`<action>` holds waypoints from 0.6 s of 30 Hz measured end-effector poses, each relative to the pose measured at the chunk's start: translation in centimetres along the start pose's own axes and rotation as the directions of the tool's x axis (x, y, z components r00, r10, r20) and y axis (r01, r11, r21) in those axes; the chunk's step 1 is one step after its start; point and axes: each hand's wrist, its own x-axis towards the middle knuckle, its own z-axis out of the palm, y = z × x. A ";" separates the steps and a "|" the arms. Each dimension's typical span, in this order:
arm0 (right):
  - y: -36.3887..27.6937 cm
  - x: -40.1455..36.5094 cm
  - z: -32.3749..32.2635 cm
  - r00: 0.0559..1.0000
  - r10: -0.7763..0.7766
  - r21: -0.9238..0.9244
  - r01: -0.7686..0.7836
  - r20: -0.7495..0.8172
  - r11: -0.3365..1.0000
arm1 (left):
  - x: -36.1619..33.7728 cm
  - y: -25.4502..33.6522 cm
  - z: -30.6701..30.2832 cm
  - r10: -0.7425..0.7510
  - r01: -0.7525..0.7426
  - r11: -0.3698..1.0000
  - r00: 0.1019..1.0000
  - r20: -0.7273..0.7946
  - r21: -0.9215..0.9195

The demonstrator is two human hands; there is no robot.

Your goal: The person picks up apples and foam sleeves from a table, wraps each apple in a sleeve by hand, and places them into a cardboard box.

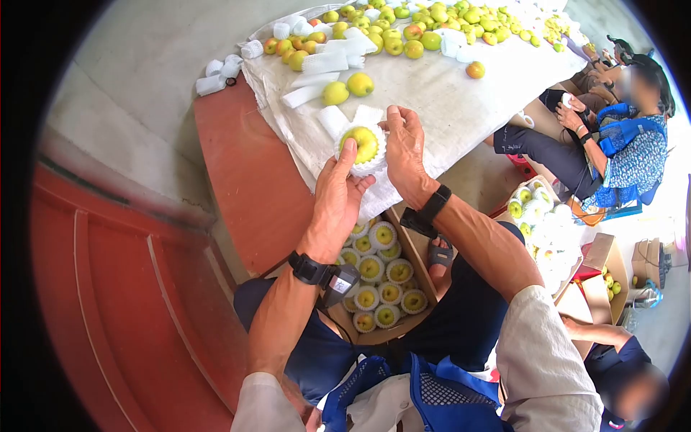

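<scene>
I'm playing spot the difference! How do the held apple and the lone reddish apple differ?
The held apple is yellow; the lone apple looks reddish. The held apple wears a white net in the left hand; the lone apple lies bare on the cloth. Both are round.

beige sleeves (541, 353), blue mesh-panelled vest (450, 394), black wristbands (436, 204)

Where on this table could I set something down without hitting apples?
Bare cloth lies between the lone reddish apple and your right hand. The red tabletop left of the cloth is bare too. The far end is crowded with loose apples and foam nets; the box below looks packed.
</scene>
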 end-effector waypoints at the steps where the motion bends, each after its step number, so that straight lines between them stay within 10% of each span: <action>1: 0.0 -0.1 0.0 1.000 0.001 -0.013 -0.001 -0.001 1.000 | 0.0 0.0 0.0 -0.007 0.007 1.000 1.000 0.007 0.001; 10: 2.8 -0.4 -1.1 0.927 -0.355 -0.090 0.367 0.121 0.926 | -0.4 0.3 -0.1 0.196 -0.234 0.936 0.967 0.162 0.264; 18: 0.5 -0.8 -1.4 0.978 -0.076 -0.054 0.088 0.196 0.995 | -0.3 0.9 -0.3 0.238 -0.294 0.876 0.953 0.187 0.382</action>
